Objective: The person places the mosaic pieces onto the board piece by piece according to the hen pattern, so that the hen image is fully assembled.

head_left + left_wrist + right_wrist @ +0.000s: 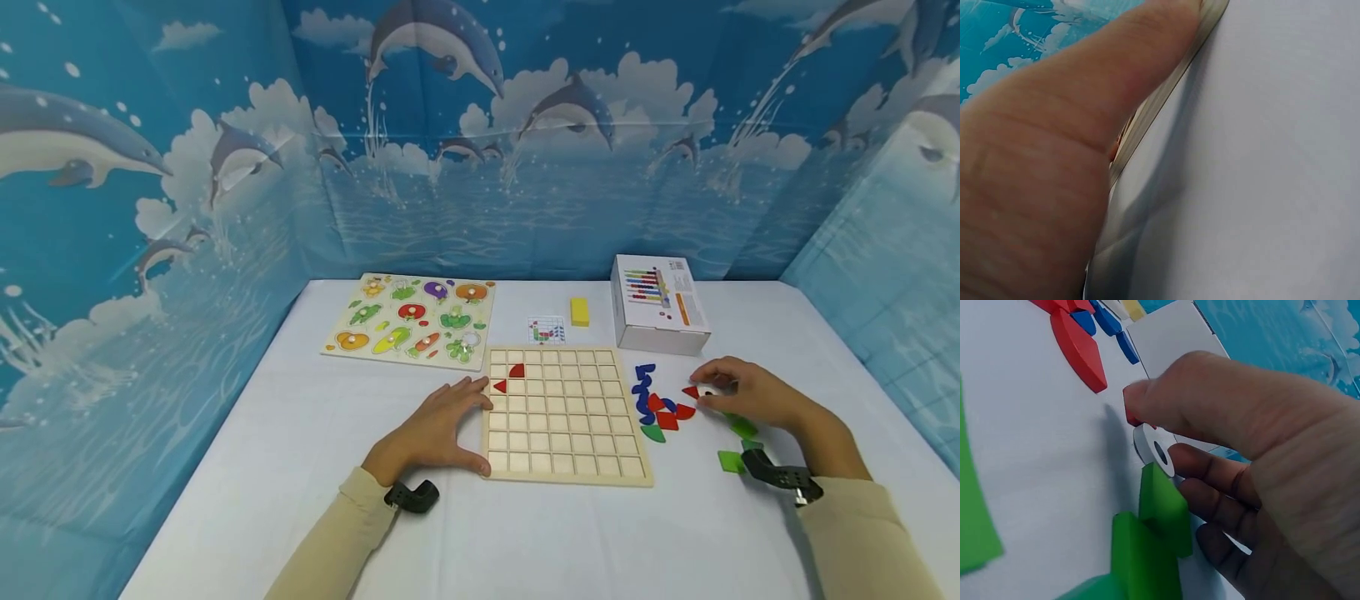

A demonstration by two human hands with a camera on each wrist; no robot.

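My left hand lies spread along the left edge of a wooden grid board. Its thumb touches the board's rim in the left wrist view. Two red pieces sit in the grid's upper left: a triangle and a rounded one. To the right of the board, my right hand pinches a small red triangle between thumb and fingers. The thumb hides most of that piece in the right wrist view. Just below it are a white disc with a black dot and green pieces.
Blue pieces, red pieces and a green piece lie loose right of the board. Behind stand a vegetable puzzle, a pattern card, a yellow block and a white box.
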